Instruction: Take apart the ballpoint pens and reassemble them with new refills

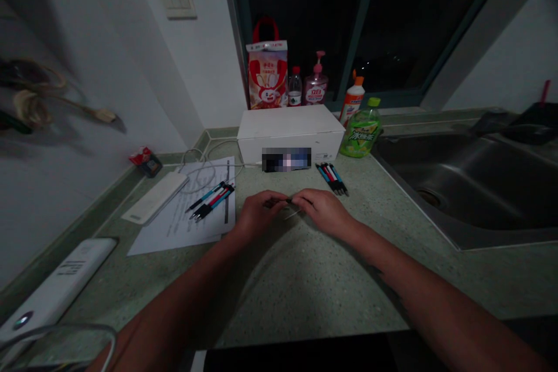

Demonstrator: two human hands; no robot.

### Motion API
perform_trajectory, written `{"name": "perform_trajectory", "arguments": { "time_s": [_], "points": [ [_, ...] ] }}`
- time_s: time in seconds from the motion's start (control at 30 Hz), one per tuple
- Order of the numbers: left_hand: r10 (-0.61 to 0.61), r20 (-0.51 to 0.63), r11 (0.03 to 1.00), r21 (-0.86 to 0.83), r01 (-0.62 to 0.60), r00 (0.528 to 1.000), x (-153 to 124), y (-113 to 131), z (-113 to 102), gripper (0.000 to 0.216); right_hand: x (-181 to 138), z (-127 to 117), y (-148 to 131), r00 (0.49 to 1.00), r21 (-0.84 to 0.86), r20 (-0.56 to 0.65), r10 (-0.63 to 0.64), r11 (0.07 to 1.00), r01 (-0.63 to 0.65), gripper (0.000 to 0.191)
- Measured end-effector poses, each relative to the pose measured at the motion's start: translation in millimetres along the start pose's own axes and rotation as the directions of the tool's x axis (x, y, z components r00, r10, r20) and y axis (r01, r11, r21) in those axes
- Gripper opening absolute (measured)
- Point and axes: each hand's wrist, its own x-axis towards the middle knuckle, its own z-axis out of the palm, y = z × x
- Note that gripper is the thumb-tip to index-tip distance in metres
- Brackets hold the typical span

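My left hand and my right hand meet over the green speckled counter, both pinching one thin dark pen between their fingertips. A light, thin part shows just under the right fingers; what it is cannot be made out. A bundle of coloured pens lies on a printed sheet to the left of my hands. Another bundle of pens lies beyond my right hand, in front of a white box.
A steel sink fills the right side. Behind the box stand a red-and-white bag, bottles and a green bottle. On the left lie a white power bank with cable, a white device and a small red pack.
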Motion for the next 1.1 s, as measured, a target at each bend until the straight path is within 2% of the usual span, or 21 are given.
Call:
{"name": "perform_trajectory", "arguments": {
  "time_s": [0.07, 0.17, 0.2, 0.27, 0.33, 0.4, 0.47, 0.5, 0.57, 0.6, 0.67, 0.77, 0.83, 0.93, 1.0, 1.1],
  "points": [
    [0.001, -0.002, 1.0, -0.007, -0.001, 1.0, -0.4, 0.1, 0.4, 0.014, -0.4, 0.4, -0.4, 1.0, 0.04, 0.001, 0.013, 0.999, -0.013, 0.011],
    [-0.01, -0.013, 0.999, -0.033, 0.009, 1.0, -0.6, 0.5, 0.4, 0.016, -1.3, -0.1, -1.5, 0.999, 0.092, -0.019, 0.048, 0.995, -0.046, 0.026],
    [-0.01, -0.014, 0.999, -0.033, 0.01, 1.0, -0.7, 1.0, 0.2, 0.016, -1.4, -0.6, -1.7, 0.998, 0.089, -0.019, 0.054, 0.995, -0.052, 0.022],
    [-0.009, -0.012, 1.0, -0.026, 0.008, 1.0, -1.0, 2.2, 0.0, 0.016, -1.3, -1.6, -1.6, 0.999, 0.067, -0.002, 0.046, 0.997, -0.045, 0.001],
    [-0.009, -0.013, 1.0, -0.014, 0.009, 1.0, -1.2, 3.2, 0.1, 0.015, -1.0, -2.0, -1.2, 0.999, 0.063, 0.012, 0.043, 0.997, -0.044, 0.011],
    [-0.013, -0.019, 1.0, -0.003, 0.013, 1.0, -1.2, 3.9, 0.4, 0.014, -0.7, -1.8, -0.6, 0.999, 0.085, 0.0, 0.051, 0.995, -0.05, 0.008],
    [-0.022, -0.021, 1.0, 0.001, 0.022, 1.0, -1.2, 4.5, 0.6, 0.013, -0.6, -1.4, -0.2, 0.998, 0.104, -0.027, 0.052, 0.993, -0.049, 0.024],
    [-0.025, -0.019, 1.0, -0.003, 0.025, 0.999, -1.1, 4.7, 0.5, 0.013, -0.7, -1.4, 0.1, 0.998, 0.101, -0.033, 0.046, 0.994, -0.043, 0.022],
    [-0.029, -0.011, 0.999, -0.016, 0.029, 1.0, -1.2, 5.3, 0.3, 0.013, -0.8, -1.9, 0.5, 0.999, 0.076, -0.021, 0.032, 0.997, -0.031, 0.004],
    [-0.029, -0.01, 0.999, -0.022, 0.029, 1.0, -1.2, 5.6, 0.2, 0.013, -0.9, -2.4, 0.7, 1.0, 0.068, -0.014, 0.027, 0.997, -0.026, 0.01],
    [-0.03, -0.011, 0.999, -0.028, 0.03, 0.999, -1.1, 5.8, 0.3, 0.014, -1.1, -3.3, 1.0, 0.999, 0.068, -0.022, 0.028, 0.997, -0.026, 0.007],
    [-0.042, -0.018, 0.999, -0.027, 0.042, 0.999, -0.8, 5.8, 1.0, 0.013, -1.2, -4.4, 1.2, 0.999, 0.075, -0.038, 0.03, 0.997, -0.027, 0.023],
    [-0.044, -0.013, 0.999, -0.026, 0.043, 0.999, -0.9, 5.8, 1.6, 0.013, -1.0, -4.6, 1.2, 1.0, 0.038, -0.017, 0.02, 0.999, -0.019, 0.007],
    [-0.036, 0.007, 0.999, -0.024, 0.036, 0.999, -1.2, 5.5, 1.9, 0.013, -0.8, -4.2, 1.4, 1.0, -0.016, 0.022, 0.006, 1.0, -0.006, 0.019],
    [-0.032, 0.007, 0.999, -0.016, 0.032, 0.999, -1.5, 4.7, 1.9, 0.013, -1.0, -3.7, 1.5, 1.0, 0.009, 0.022, 0.013, 1.0, -0.013, 0.008],
    [-0.032, -0.003, 0.999, -0.004, 0.032, 0.999, -1.8, 3.7, 1.9, 0.014, -1.3, -3.2, 1.5, 1.0, 0.054, 0.013, 0.017, 0.998, -0.017, 0.019]
  ]
}}
